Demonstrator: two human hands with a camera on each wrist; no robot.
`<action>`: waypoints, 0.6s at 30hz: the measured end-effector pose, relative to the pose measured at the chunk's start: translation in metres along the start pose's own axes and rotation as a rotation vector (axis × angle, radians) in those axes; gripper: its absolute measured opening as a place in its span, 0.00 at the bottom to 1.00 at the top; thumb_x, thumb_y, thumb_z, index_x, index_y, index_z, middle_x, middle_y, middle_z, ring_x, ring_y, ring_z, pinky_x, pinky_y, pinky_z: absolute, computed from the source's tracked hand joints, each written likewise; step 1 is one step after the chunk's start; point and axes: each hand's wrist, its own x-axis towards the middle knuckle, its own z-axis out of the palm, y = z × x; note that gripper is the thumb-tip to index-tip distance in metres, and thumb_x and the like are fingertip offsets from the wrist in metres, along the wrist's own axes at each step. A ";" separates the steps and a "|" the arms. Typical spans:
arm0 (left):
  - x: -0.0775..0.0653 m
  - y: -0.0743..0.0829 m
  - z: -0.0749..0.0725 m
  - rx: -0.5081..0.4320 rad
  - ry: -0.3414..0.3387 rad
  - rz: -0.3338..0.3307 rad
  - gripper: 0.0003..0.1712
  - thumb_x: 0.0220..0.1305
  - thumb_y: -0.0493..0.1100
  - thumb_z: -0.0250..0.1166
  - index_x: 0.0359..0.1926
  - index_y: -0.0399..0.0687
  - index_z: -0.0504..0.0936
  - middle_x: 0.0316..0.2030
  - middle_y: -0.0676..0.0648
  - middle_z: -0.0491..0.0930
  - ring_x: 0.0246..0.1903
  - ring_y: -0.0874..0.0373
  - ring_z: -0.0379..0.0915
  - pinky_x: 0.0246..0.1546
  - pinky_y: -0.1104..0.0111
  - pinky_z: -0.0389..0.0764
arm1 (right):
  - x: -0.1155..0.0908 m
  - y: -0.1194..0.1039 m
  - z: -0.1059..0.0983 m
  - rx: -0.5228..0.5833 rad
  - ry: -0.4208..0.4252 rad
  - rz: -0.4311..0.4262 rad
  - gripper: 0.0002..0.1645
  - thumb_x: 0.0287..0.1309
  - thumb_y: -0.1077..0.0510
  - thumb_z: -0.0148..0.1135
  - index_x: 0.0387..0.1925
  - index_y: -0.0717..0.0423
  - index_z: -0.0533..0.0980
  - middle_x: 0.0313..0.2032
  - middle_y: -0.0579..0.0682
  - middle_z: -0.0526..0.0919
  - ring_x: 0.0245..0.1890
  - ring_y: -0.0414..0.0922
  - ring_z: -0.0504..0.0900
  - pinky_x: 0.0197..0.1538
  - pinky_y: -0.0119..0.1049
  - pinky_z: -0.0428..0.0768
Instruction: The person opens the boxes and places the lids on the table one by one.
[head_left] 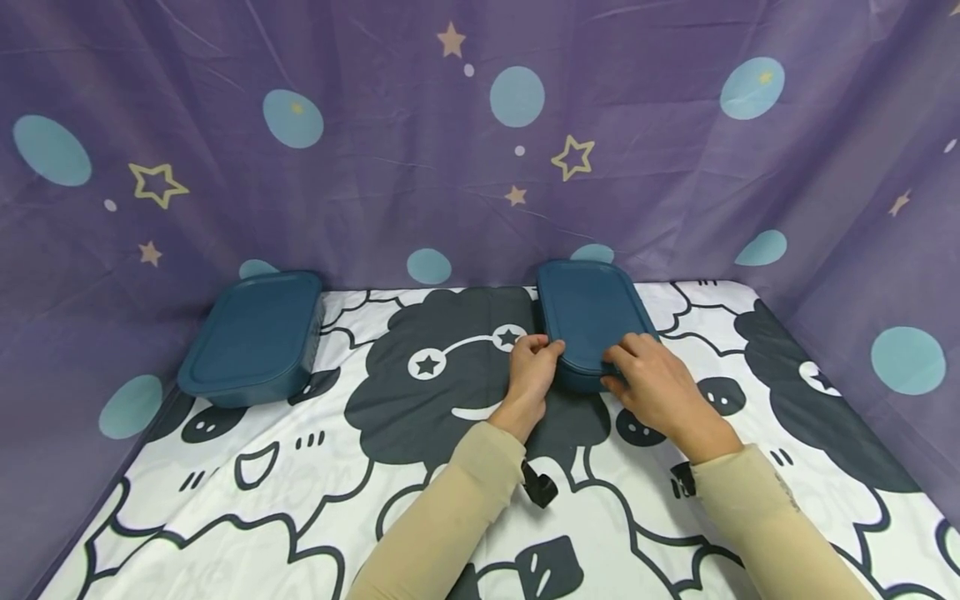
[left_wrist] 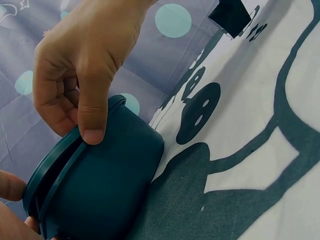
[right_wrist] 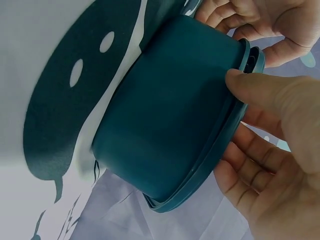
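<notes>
A dark blue lidded food container (head_left: 592,308) stands against the back curtain, right of centre. Its lid (right_wrist: 212,160) sits a little away from the rim at the near end, and a dark gap shows between them in both wrist views. My left hand (head_left: 531,375) grips the near left corner, thumb on the lid's edge and fingers at the side wall. My right hand (head_left: 656,387) pinches the lid's edge at the near right corner, thumb (left_wrist: 93,132) right at the gap and the other fingers bent over the lid. What the container holds is hidden.
A second dark blue lidded container (head_left: 255,333) stands at the back left, its lid on. A white cloth with black sheep drawings (head_left: 315,517) covers the table. Purple curtains (head_left: 420,183) with stars and dots hang behind and at both sides.
</notes>
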 end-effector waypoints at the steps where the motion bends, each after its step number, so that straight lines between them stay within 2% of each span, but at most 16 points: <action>1: 0.000 0.000 0.000 0.001 0.000 0.000 0.16 0.57 0.38 0.66 0.45 0.35 0.76 0.38 0.47 0.72 0.40 0.55 0.68 0.44 0.65 0.71 | 0.000 0.000 0.000 -0.002 0.001 -0.004 0.16 0.45 0.58 0.75 0.37 0.57 0.80 0.32 0.49 0.74 0.31 0.48 0.72 0.33 0.41 0.72; 18: 0.000 0.000 0.000 -0.006 -0.006 0.013 0.15 0.57 0.39 0.65 0.44 0.35 0.77 0.37 0.47 0.73 0.40 0.55 0.69 0.45 0.65 0.71 | -0.001 0.003 0.000 -0.018 0.019 -0.060 0.16 0.44 0.60 0.75 0.36 0.58 0.79 0.30 0.49 0.73 0.30 0.48 0.71 0.31 0.41 0.72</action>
